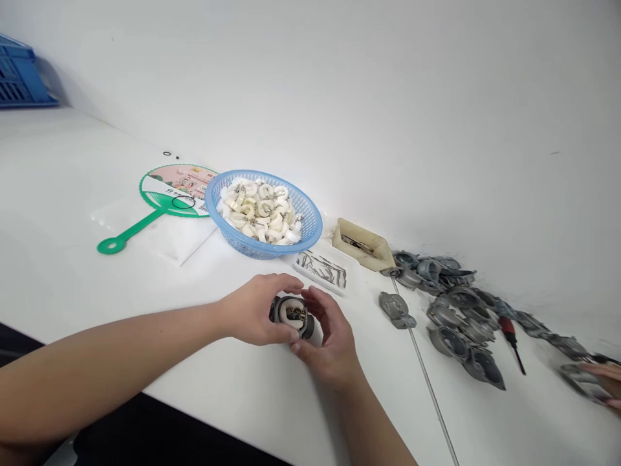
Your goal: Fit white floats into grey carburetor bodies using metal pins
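Both my hands meet near the table's front edge around one grey metal housing [292, 315] with a white insert in it. My left hand [255, 309] curls over the housing from the left, fingers closed on it. My right hand [330, 340] cups it from the right and below, thumb and fingers pressed against its side. Just beyond my hands lies a small white tray of thin metal pins [323, 268]. A blue mesh basket [310, 223] full of white ring-shaped parts stands behind that.
A green-handled paper fan [160, 204] lies left of the basket on a white sheet. A beige tray [361, 246] sits by the wall. Several grey housings [460, 317] and a red screwdriver [510, 333] lie right. Another person's fingers [606, 382] touch a housing at the right edge. A blue crate [19, 74] stands far left.
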Demonstrator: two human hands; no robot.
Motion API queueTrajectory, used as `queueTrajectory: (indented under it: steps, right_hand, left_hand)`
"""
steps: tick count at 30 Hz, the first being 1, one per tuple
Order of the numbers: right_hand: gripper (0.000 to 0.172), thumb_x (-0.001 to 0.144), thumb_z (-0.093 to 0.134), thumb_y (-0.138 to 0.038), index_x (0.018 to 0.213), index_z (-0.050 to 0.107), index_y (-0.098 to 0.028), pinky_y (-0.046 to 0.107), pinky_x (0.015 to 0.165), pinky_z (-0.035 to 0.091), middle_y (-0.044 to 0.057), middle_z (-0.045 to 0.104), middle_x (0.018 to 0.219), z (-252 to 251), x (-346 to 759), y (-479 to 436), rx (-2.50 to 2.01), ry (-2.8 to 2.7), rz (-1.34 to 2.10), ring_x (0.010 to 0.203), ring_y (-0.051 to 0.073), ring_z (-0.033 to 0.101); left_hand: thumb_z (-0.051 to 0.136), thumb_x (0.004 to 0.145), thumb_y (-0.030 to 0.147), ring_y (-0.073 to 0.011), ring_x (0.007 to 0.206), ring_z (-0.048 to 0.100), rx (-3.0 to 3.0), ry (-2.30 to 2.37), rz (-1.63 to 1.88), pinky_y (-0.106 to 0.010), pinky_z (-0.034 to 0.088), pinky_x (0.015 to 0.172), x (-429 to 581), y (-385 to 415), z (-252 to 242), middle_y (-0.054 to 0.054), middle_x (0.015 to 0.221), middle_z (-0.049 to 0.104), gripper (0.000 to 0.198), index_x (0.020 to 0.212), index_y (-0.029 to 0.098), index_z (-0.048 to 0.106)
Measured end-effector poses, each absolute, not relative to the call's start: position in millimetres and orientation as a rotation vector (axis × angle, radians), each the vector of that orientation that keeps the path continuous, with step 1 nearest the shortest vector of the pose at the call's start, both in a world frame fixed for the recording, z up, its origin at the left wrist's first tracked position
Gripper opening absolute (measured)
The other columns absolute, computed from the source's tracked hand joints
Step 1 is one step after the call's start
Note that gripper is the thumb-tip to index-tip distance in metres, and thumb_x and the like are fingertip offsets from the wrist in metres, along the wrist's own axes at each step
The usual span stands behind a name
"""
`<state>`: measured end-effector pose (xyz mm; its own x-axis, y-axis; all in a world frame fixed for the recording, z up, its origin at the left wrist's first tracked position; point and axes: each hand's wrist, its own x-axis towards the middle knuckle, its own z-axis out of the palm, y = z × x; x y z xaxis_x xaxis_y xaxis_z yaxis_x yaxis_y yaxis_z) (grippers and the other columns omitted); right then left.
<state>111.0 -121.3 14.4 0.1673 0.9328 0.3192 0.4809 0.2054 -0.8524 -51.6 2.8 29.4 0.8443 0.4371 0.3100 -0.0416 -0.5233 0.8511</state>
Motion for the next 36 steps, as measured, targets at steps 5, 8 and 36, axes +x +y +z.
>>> queueTrajectory:
  steps: [5,8,36]
  right_hand:
    - [0.079,0.062,0.077,-0.039,0.13,0.04,-0.026,0.044,0.095,0.044,0.01,0.05,0.124,15.7,105.7,-119.4,-1.449,-1.523,0.557,0.112,0.028,0.051]
    - [0.078,0.062,0.077,-0.037,0.13,0.04,-0.024,0.044,0.095,0.044,0.011,0.05,0.125,16.6,101.6,-118.0,-1.501,-1.512,0.569,0.112,0.028,0.052]
    - [0.077,0.056,0.076,-0.028,0.126,0.044,-0.022,0.039,0.082,0.051,0.009,0.059,0.109,24.4,110.9,-169.6,-1.621,-1.156,0.295,0.09,0.023,0.061]
  left_hand:
    - [0.048,0.083,0.047,-0.0229,0.1,0.057,1.865,0.366,0.743,-0.037,0.045,0.087,-48.1,3.5,16.0,-0.01,0.109,0.062,0.045,0.116,0.016,0.049]
    - [0.038,0.088,0.048,-0.0215,0.09,0.059,1.798,0.518,0.786,-0.036,0.046,0.083,-42.2,7.6,8.6,-0.008,0.096,0.066,0.04,0.107,0.016,0.054]
    - [0.033,0.086,0.055,-0.0235,0.084,0.06,1.794,0.626,0.678,-0.036,0.045,0.08,-41.4,4.0,-2.5,-0.005,0.085,0.066,0.044,0.093,0.019,0.057]
